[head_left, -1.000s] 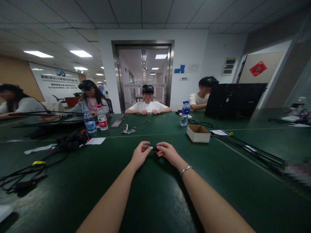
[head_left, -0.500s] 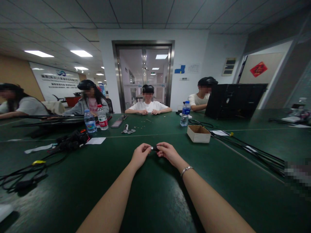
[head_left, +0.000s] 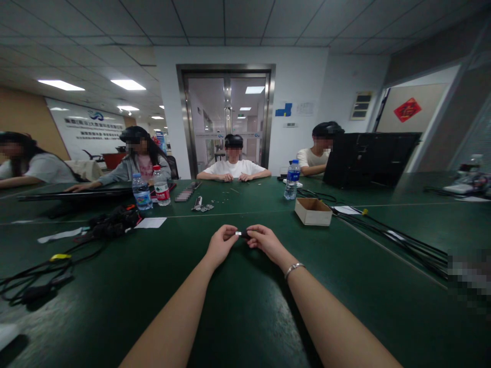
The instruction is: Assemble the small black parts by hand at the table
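Just above the green table, a small black object with a silver end (head_left: 238,233) spans the gap between my two hands. My left hand (head_left: 222,244) pinches the silver end between thumb and fingers. The dark end sits in the closed fingers of my right hand (head_left: 266,242), which has a silver bracelet at its wrist. Fingertips cover much of the object, so its exact kind cannot be made out. Nearest to my right hand stands a small open cardboard box (head_left: 312,217).
Water bottles (head_left: 142,193) stand at left and a blue-labelled bottle (head_left: 292,180) at right. Black cables (head_left: 399,237) run along the right, more cables (head_left: 57,273) at left. A large black case (head_left: 370,161) stands at back right. Several people sit around the table (head_left: 245,312).
My hands stay almost in place, with slightly more of the silver part showing between them. At left, the flat black panel has shifted, and a seated person's hand now shows on it.
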Available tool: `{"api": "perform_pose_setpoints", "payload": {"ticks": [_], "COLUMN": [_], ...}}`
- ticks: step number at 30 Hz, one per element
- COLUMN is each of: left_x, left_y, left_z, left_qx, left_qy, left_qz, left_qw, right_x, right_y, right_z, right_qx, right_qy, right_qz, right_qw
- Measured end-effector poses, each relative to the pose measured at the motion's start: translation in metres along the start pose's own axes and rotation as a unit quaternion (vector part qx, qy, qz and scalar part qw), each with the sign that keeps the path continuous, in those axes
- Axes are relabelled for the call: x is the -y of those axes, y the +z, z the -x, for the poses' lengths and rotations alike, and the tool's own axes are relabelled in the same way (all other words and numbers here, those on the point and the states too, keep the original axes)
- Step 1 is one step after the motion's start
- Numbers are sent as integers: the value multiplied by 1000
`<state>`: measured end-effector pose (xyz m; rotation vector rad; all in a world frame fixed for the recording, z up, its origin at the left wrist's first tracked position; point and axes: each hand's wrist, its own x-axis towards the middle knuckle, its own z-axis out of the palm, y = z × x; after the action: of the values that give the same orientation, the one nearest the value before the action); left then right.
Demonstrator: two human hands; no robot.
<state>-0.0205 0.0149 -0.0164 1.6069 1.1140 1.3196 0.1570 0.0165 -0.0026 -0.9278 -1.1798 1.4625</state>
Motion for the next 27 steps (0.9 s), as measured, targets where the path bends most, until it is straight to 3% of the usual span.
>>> {"api": "perform_pose_setpoints", "payload": {"ticks": [9, 13, 16, 27], "left_x": [-5, -3, -1, -8], "left_y": [1, 0, -2, 2], "left_z": [2, 0, 0, 3], "left_qx": [-12, -24, 6, -1], "left_qy": [-48, -48, -31, -50], "left_qz": [-65, -4, 10, -84], "left_qw": [997, 999, 999, 995], "right_x": [0, 0, -1, -1], "right_y": [0, 0, -1, -2], "right_z": [1, -1, -2, 1], "right_qx": [12, -1, -8, 16], "right_qy": [-3, 1, 2, -14], "right_qz": [11, 12, 6, 18], "right_qw": [1000, 1000, 1000, 1000]}}
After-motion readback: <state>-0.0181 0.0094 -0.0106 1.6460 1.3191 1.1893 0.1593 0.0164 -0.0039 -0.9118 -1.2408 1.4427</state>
